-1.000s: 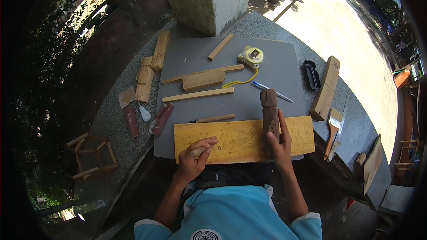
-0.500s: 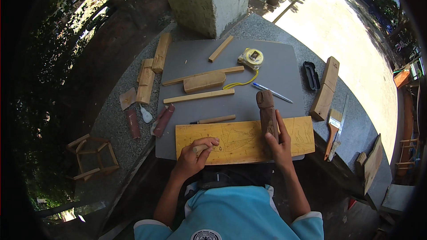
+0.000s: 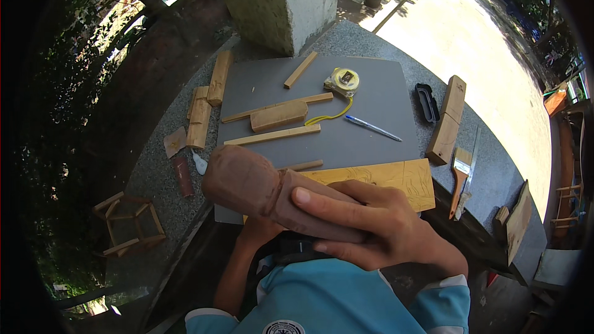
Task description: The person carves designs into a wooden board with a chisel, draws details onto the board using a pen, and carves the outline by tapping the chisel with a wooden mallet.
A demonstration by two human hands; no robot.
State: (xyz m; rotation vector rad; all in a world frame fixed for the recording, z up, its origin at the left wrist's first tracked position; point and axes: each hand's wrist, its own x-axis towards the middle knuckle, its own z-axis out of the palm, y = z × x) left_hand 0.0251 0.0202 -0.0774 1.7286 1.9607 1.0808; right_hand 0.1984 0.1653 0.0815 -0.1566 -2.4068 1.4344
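Note:
My right hand [image 3: 383, 226] is wrapped round a dark brown wooden mallet [image 3: 241, 179], lifted close to the camera with its blocky head toward the left. Behind the mallet, my left hand [image 3: 260, 230] shows only in part, near the board's near edge; its fingers are hidden. Below lies a yellow wooden board [image 3: 396, 182] with carved lines, its left part covered by the mallet. Just beyond it a tool's wooden handle [image 3: 301, 165] rests on the grey panel [image 3: 365, 148].
Wood strips, a wooden block [image 3: 278, 115], a yellow tape measure [image 3: 342, 82] and a blue pen [image 3: 373, 128] lie ahead. At right are a brush [image 3: 460, 173], a long wood block [image 3: 447, 120] and a black case [image 3: 427, 103]. A wooden frame [image 3: 129, 225] stands left; a concrete pillar [image 3: 281, 6] rises behind.
My right hand has raised the mallet off the board toward the camera and tilted its head leftward. My left hand, earlier closed on a wooden-handled tool, is now mostly covered.

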